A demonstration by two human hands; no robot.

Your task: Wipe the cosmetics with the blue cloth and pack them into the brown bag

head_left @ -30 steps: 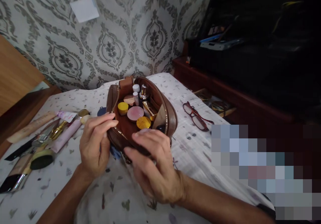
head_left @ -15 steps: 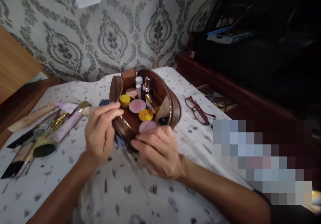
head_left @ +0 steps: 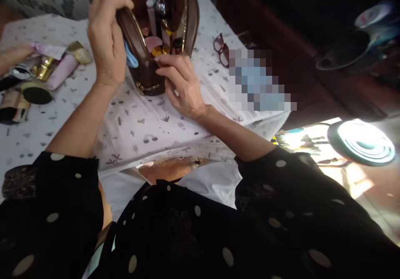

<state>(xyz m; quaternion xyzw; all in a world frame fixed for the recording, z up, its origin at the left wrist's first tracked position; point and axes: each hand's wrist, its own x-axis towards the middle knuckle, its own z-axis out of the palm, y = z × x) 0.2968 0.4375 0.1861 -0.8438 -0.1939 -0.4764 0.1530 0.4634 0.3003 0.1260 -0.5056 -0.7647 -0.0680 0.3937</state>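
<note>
A brown leather cosmetics bag [head_left: 146, 68] stands open on a white patterned cloth [head_left: 140, 120] at the top of the view. Small jars, bottles and a gold tube fill it. My left hand [head_left: 106, 37] is closed on the bag's left rim, fingers curled over the edge. My right hand [head_left: 181, 83] rests at the bag's near right rim, its fingers bent together and touching the edge beside a yellow lid [head_left: 157, 51]. Whether those fingers hold anything is hidden. My black dotted sleeves fill the lower view.
Tubes, brushes and a round dark compact [head_left: 36, 92] lie on the cloth at the left. Red-framed glasses [head_left: 221, 48] lie to the right of the bag. A dark wooden ledge runs along the right. A round teal object [head_left: 362, 141] sits lower right.
The view has tipped sharply down, so the bag sits at the top and my clothes show. My left hand has shifted up onto the bag's rim; the right stays at its near edge.
</note>
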